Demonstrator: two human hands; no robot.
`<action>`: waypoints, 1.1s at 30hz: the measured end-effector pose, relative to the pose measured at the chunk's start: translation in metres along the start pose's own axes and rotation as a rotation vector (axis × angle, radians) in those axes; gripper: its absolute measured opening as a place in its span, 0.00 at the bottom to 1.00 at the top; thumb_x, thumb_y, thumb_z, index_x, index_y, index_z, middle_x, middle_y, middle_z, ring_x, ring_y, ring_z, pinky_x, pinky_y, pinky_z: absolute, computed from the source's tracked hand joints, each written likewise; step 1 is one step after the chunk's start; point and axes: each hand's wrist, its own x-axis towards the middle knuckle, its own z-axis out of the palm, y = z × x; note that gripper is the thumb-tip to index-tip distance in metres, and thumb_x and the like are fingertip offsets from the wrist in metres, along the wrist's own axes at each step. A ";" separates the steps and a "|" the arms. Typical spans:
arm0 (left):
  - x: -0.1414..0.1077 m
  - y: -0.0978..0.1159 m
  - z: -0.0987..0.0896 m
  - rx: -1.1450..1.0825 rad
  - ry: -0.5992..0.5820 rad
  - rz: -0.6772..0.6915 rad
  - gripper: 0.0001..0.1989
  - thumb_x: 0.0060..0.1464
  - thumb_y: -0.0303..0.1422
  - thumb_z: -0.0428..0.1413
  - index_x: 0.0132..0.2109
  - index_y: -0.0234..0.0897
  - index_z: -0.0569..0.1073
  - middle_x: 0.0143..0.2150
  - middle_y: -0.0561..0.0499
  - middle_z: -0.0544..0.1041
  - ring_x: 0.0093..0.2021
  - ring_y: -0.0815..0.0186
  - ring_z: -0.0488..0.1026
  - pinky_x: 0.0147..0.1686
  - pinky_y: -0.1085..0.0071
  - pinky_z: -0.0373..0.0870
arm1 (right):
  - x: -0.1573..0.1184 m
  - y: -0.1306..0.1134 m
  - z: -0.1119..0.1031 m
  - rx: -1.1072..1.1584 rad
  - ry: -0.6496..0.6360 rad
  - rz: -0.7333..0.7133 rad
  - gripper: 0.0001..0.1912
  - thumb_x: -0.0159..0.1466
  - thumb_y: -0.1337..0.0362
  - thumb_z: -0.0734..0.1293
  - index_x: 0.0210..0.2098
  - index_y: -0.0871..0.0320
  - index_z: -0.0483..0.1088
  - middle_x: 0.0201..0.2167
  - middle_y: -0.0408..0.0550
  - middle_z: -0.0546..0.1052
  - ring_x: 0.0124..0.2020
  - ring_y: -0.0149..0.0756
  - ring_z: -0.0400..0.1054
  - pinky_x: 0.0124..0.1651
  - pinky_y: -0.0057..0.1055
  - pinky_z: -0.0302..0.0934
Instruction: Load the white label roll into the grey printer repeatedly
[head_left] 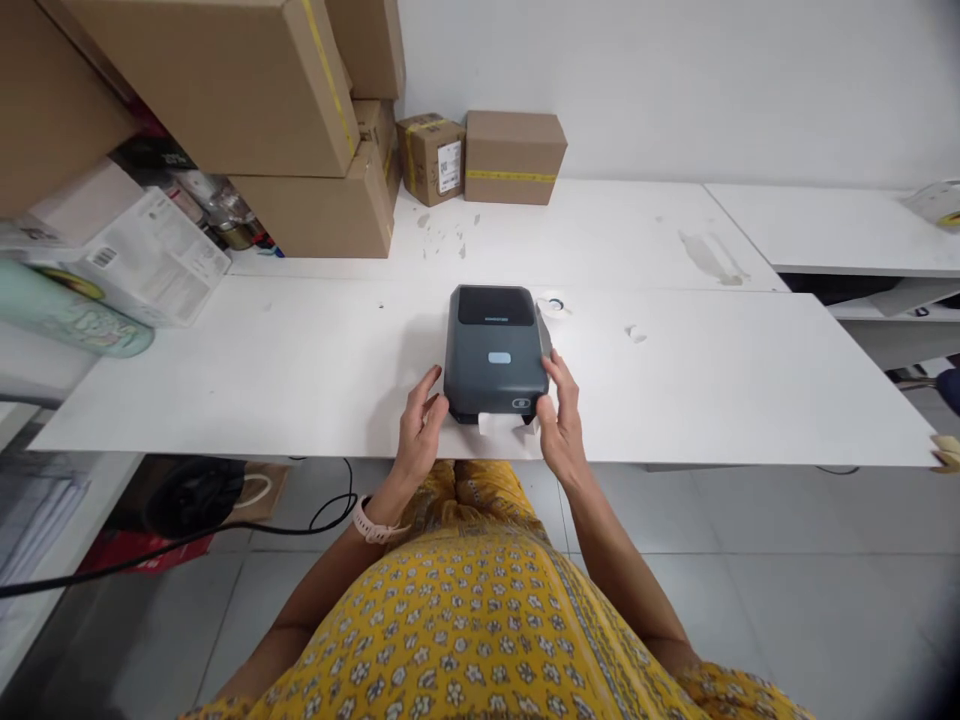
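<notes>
A dark grey label printer (496, 345) sits near the front edge of the white table, and a strip of white paper (500, 424) sticks out of its front. My left hand (421, 425) is at its front left corner, fingers apart, the thumb tip at or very near the casing. On the other side, my right hand (562, 420) grips the front right corner, with the thumb at the front and fingers along the side. Part of the printer's right side is hidden by these fingers. Behind it on the right lies a small white item with a dark ring (555, 305).
Cardboard boxes (311, 215) are stacked at the back left; two smaller ones, a taped box (431, 160) and a wider box (514, 155), stand by the wall. A mint-green bottle (75, 310) lies at the left. A black cable (300, 525) hangs below the table.
</notes>
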 end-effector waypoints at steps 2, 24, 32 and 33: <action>-0.002 -0.001 0.000 -0.022 -0.036 0.016 0.29 0.65 0.49 0.49 0.69 0.47 0.62 0.74 0.47 0.59 0.74 0.55 0.55 0.71 0.54 0.57 | -0.004 0.004 0.003 0.100 0.024 0.057 0.29 0.74 0.48 0.50 0.73 0.42 0.47 0.75 0.47 0.53 0.75 0.46 0.46 0.73 0.57 0.49; 0.123 -0.004 0.031 0.208 -0.022 0.045 0.31 0.56 0.42 0.59 0.65 0.40 0.66 0.67 0.40 0.70 0.66 0.50 0.67 0.65 0.50 0.62 | 0.244 0.008 0.010 -0.047 0.017 -0.148 0.45 0.69 0.34 0.44 0.74 0.51 0.25 0.75 0.52 0.48 0.76 0.47 0.45 0.74 0.48 0.45; 0.127 -0.004 0.037 0.293 0.026 0.011 0.34 0.55 0.48 0.61 0.64 0.41 0.65 0.68 0.38 0.69 0.67 0.46 0.65 0.65 0.48 0.61 | 0.161 -0.018 -0.012 -0.419 0.045 -0.315 0.24 0.74 0.52 0.49 0.58 0.53 0.68 0.57 0.57 0.73 0.58 0.53 0.67 0.60 0.52 0.62; 0.127 -0.003 0.037 0.308 0.028 0.013 0.34 0.55 0.48 0.60 0.65 0.41 0.64 0.68 0.38 0.68 0.68 0.46 0.65 0.65 0.48 0.61 | 0.148 -0.023 -0.014 -0.472 -0.001 -0.288 0.23 0.74 0.55 0.50 0.53 0.55 0.72 0.52 0.59 0.76 0.54 0.54 0.70 0.57 0.51 0.64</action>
